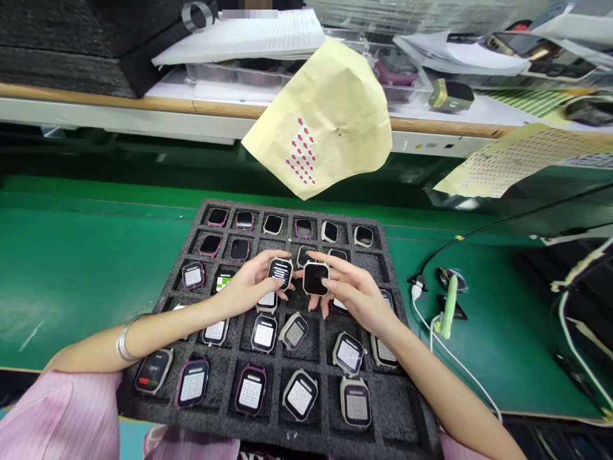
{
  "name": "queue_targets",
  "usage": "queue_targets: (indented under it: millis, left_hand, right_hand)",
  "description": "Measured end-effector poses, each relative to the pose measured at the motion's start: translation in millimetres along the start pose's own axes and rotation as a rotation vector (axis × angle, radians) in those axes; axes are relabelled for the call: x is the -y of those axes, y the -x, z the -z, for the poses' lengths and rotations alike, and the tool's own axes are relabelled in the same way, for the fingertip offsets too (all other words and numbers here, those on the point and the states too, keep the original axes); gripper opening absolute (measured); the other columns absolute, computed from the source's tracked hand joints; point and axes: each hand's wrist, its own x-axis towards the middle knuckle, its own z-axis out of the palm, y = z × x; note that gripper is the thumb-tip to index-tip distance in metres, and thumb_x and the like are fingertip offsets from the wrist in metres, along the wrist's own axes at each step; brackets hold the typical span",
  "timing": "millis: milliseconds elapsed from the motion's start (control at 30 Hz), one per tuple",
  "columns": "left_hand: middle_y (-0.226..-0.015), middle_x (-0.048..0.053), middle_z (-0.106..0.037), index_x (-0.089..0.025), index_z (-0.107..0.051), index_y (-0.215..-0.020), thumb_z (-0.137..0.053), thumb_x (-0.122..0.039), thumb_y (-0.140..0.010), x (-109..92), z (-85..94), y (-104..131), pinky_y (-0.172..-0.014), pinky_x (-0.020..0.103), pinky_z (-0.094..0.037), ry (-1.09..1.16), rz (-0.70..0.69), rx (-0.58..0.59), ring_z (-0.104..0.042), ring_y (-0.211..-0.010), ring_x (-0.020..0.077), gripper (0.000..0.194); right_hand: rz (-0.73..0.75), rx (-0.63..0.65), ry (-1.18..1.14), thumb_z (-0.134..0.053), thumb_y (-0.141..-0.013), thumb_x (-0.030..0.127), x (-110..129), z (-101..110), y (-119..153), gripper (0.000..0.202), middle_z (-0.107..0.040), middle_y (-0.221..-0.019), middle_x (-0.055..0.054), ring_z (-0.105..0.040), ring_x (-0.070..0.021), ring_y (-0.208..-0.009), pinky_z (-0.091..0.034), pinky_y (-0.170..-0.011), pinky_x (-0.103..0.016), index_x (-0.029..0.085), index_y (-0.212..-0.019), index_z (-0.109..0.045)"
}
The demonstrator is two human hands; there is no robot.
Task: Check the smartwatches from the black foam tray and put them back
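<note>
Above the middle of a black foam tray (pixel 220 396), each of my hands holds a smartwatch without a strap. My left hand (pixel 253 281) grips a watch (pixel 279 271) whose dark screen shows lines of white text, its thumb lying on the screen. In my right hand (pixel 359 287) is a light-framed watch (pixel 315 280) with a black screen, pinched between thumb and fingers. The two watches are held side by side. Below them the tray's compartments hold several more watches, purple-framed (pixel 250 390) and light-framed (pixel 301 395), many with lit white screens. My hands and forearms hide some compartments.
A yellow sheet with red arrow stickers (pixel 354 108) hangs from the shelf edge (pixel 201 110) over the tray's far side. Right of the tray, a white cable (pixel 454 358) and a light-green tool (pixel 449 306) lie on the green mat (pixel 71 268). Papers (pixel 268 38) and clear boxes crowd the shelf.
</note>
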Motion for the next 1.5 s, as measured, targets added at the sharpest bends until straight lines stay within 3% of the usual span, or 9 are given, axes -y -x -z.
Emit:
queue_targets:
  millis: [267,467,600,767,900,1167,1300,1400,1500]
  left_hand:
    - [-0.087,0.002,-0.061,-0.016,-0.051,-0.114,-0.062,-0.026,-0.085,-3.1,-0.5,-0.4,-0.068,0.029,-0.059,-0.046,-0.024,-0.001,-0.062,-0.081,0.0142,0.032]
    - [-0.097,0.005,-0.064,-0.019,-0.047,-0.120,-0.068,-0.018,-0.077,-1.9,2.8,0.1,-0.079,0.036,-0.057,-0.056,-0.033,0.022,-0.066,-0.088,0.0184,0.048]
    - [-0.109,0.007,-0.061,-0.021,-0.042,-0.125,-0.069,-0.011,-0.072,-1.5,10.5,-8.9,-0.088,0.035,-0.053,-0.174,-0.080,0.013,-0.065,-0.097,0.0185,0.061]
    - [-0.103,0.006,-0.060,-0.018,-0.044,-0.122,-0.066,-0.012,-0.072,-4.3,25.7,-29.5,-0.083,0.035,-0.053,-0.419,-0.148,-0.070,-0.064,-0.094,0.0195,0.055]
    - [-0.101,0.005,-0.061,-0.017,-0.044,-0.122,-0.067,-0.009,-0.069,-8.5,27.5,-35.6,-0.087,0.037,-0.054,-0.291,-0.135,-0.065,-0.066,-0.094,0.0194,0.058]
    - [-0.098,0.005,-0.062,-0.016,-0.052,-0.113,-0.061,-0.029,-0.084,-12.3,18.8,-34.2,-0.071,0.031,-0.059,-0.212,-0.179,-0.073,-0.065,-0.086,0.0179,0.033]
    - [-0.102,0.006,-0.062,-0.018,-0.049,-0.116,-0.068,-0.020,-0.077,-11.7,21.4,-33.1,-0.083,0.034,-0.056,-0.246,-0.167,-0.042,-0.066,-0.090,0.0181,0.043]
    - [-0.106,0.007,-0.062,-0.017,-0.045,-0.121,-0.068,-0.012,-0.074,-8.6,28.1,-36.6,-0.089,0.037,-0.053,-0.384,-0.191,-0.002,-0.067,-0.092,0.0183,0.053]
    - [-0.107,0.010,-0.062,-0.015,-0.049,-0.118,-0.066,-0.013,-0.076,-5.2,35.4,-43.9,-0.090,0.041,-0.051,-0.724,-0.307,-0.003,-0.065,-0.096,0.0223,0.045]
  right_hand:
    - [0.006,-0.003,0.013,-0.060,-0.090,0.025,-0.6,1.4,-0.1,0.049,-0.070,-0.108,-0.014,-0.069,-0.0210,-0.065,-0.052,-0.047,-0.028,0.019,-0.136,-0.047]
    - [0.008,-0.087,-0.031,-0.058,-0.091,0.032,3.5,-2.9,1.6,0.049,-0.070,-0.105,-0.014,-0.068,-0.0218,-0.067,-0.051,-0.047,-0.029,0.018,-0.137,-0.047]
    - [0.000,-0.091,-0.060,-0.058,-0.090,0.034,6.6,-3.0,0.4,0.049,-0.067,-0.113,-0.017,-0.067,-0.0215,-0.069,-0.051,-0.048,-0.030,0.017,-0.135,-0.048]
    - [0.005,-0.083,-0.089,-0.059,-0.090,0.029,7.5,-1.3,-1.6,0.048,-0.065,-0.117,-0.017,-0.067,-0.0198,-0.069,-0.051,-0.049,-0.028,0.019,-0.136,-0.047]
    - [0.012,-0.078,-0.095,-0.058,-0.091,0.028,7.3,0.2,-1.7,0.046,-0.065,-0.117,-0.016,-0.066,-0.0196,-0.069,-0.051,-0.049,-0.028,0.019,-0.135,-0.049]
    - [0.001,-0.078,-0.076,-0.060,-0.090,0.031,6.7,0.6,-2.2,0.048,-0.065,-0.117,-0.016,-0.066,-0.0198,-0.068,-0.050,-0.049,-0.029,0.020,-0.135,-0.049]
    - [0.008,-0.080,-0.083,-0.060,-0.090,0.031,6.1,0.5,-0.9,0.048,-0.065,-0.117,-0.016,-0.065,-0.0197,-0.069,-0.051,-0.049,-0.028,0.020,-0.135,-0.050]
    - [0.022,-0.086,-0.082,-0.061,-0.090,0.029,5.6,1.2,-0.8,0.045,-0.066,-0.114,-0.015,-0.066,-0.0194,-0.068,-0.051,-0.049,-0.028,0.021,-0.133,-0.052]
    - [0.027,-0.109,-0.066,-0.064,-0.088,0.028,7.3,0.6,-2.7,0.042,-0.068,-0.109,-0.013,-0.065,-0.0187,-0.066,-0.051,-0.049,-0.028,0.022,-0.129,-0.056]
